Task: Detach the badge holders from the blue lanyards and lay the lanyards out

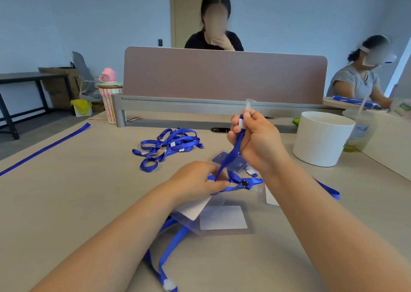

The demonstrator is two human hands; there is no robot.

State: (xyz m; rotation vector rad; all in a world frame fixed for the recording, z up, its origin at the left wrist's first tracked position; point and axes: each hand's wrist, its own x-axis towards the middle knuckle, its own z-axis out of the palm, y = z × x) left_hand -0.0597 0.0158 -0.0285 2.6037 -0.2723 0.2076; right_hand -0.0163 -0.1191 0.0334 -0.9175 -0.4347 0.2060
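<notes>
- The right hand (255,140) was raised above the table (66,202). Its fingers were curled round the upper end of a blue lanyard (231,156), and the white clip (242,123) showed between thumb and fingers.
- The left hand (198,180) sat low, close to the table top, pinching the lower part of the same strap. The strap ran taut and slanted between the two hands.
- The badge holders (222,219), clear sleeves with white cards inside, lay overlapping on the table just beneath the left hand. Whether one was fastened to the held strap could not be told.
- A tangled pile of lanyards (166,147) lay beyond the left hand. A single lanyard (44,149) lay straight along the table's left side, well apart from the pile.
- A white tub (322,138) stood to the right, clear of the work.
- Step in hand, as judged: one lanyard was being drawn free of the cluster by its clip end, so detaching was under way. Most straps were not yet laid out.
- The next move probably called for freeing the strap from the loops crossing near the left hand. The left hand would need to hold the sleeves down so they did not lift with the strap, which could then be laid straight beside the single lanyard.
</notes>
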